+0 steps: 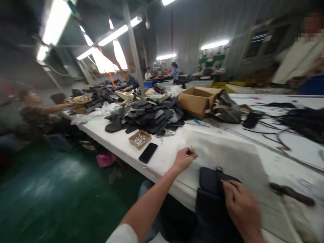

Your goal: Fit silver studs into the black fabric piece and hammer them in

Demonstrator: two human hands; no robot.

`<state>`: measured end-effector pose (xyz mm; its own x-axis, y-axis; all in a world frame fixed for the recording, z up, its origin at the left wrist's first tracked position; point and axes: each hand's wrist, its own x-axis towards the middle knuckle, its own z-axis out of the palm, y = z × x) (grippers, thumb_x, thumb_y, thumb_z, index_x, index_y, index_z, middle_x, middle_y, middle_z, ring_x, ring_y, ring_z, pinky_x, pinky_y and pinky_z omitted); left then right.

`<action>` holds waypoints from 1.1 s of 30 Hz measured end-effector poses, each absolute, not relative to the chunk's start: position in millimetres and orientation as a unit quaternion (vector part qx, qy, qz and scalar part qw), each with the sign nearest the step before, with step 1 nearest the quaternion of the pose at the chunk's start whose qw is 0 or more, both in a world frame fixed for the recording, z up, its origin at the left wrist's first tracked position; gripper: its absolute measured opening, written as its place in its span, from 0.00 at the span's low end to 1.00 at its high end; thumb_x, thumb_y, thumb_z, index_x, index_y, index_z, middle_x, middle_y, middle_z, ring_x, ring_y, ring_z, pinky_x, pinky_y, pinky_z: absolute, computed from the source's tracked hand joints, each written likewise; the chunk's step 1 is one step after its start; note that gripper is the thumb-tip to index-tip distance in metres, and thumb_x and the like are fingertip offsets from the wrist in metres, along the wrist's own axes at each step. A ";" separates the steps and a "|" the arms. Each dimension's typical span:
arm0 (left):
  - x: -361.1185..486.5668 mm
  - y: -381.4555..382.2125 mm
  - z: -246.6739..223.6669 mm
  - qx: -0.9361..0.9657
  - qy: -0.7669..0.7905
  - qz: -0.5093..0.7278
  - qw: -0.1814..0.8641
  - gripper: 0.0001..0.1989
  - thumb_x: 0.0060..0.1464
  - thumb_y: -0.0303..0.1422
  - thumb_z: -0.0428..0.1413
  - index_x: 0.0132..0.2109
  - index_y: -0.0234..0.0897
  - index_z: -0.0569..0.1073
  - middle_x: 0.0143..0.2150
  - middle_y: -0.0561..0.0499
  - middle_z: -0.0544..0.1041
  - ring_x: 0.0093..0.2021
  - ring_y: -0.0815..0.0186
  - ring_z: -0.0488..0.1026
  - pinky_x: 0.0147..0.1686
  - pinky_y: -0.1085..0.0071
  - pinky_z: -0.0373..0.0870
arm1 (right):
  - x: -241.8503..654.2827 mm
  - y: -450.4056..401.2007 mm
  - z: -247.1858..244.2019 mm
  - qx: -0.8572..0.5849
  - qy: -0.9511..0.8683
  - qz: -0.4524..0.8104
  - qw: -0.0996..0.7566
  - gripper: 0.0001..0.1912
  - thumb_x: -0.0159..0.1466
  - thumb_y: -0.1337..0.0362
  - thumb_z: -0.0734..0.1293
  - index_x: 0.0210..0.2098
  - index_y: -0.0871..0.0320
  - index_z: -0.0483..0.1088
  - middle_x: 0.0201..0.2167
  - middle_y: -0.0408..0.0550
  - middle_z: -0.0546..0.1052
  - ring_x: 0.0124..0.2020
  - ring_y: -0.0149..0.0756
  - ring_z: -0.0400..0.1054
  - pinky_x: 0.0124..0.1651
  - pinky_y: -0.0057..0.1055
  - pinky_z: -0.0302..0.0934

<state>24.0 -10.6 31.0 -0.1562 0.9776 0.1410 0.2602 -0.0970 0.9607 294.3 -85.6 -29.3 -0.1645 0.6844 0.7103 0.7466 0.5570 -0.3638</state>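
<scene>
Black and flat, a bag piece [206, 206] with rounded corners and a small ring at its top lies at the table's front edge and hangs toward my lap. My right hand [244, 211] rests on it, thumb and fingers pinching its right side. My left hand [184, 159] is raised over the table, left of the bag piece and apart from it. Its fingertips are pinched together on something small and pale, too blurred to name. Left of that hand lie a black phone [148, 153] and a small cardboard tray [140, 139] of tiny metallic parts.
A pile of dark cut pieces [149, 114] and a cardboard box [196, 101] stand farther back. A grey translucent sheet [233, 155] covers part of the white table [172, 140]. At right lie a dark-handled tool [293, 194] and black cords [301, 121]. Co-workers are at left, right and back.
</scene>
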 end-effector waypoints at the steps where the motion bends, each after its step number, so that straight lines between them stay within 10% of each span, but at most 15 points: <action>1: 25.0 -6.4 30.4 0.548 0.559 0.506 0.361 0.10 0.55 0.38 0.70 0.37 0.36 0.82 0.35 0.47 0.85 0.38 0.61 0.80 0.46 0.63 0.81 | 297.0 -86.5 -30.3 -0.485 -0.764 -0.047 0.423 0.22 0.82 0.49 0.60 0.47 0.53 0.83 0.46 0.57 0.84 0.45 0.52 0.78 0.49 0.50 0.67; 33: 112.6 1.4 -0.3 0.584 0.439 0.447 0.517 0.15 0.56 0.41 0.71 0.41 0.35 0.79 0.41 0.44 0.87 0.41 0.60 0.83 0.42 0.66 0.79 | 289.8 -88.5 -24.5 -0.529 -0.752 -0.031 0.393 0.17 0.83 0.53 0.63 0.53 0.57 0.80 0.51 0.54 0.82 0.53 0.48 0.74 0.56 0.44 0.61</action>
<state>112.6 1.4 -0.3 0.2160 0.9740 0.0681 0.0513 -0.0810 0.9954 289.8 -88.5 -24.5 -0.1324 0.7707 0.6233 0.8194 0.4389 -0.3687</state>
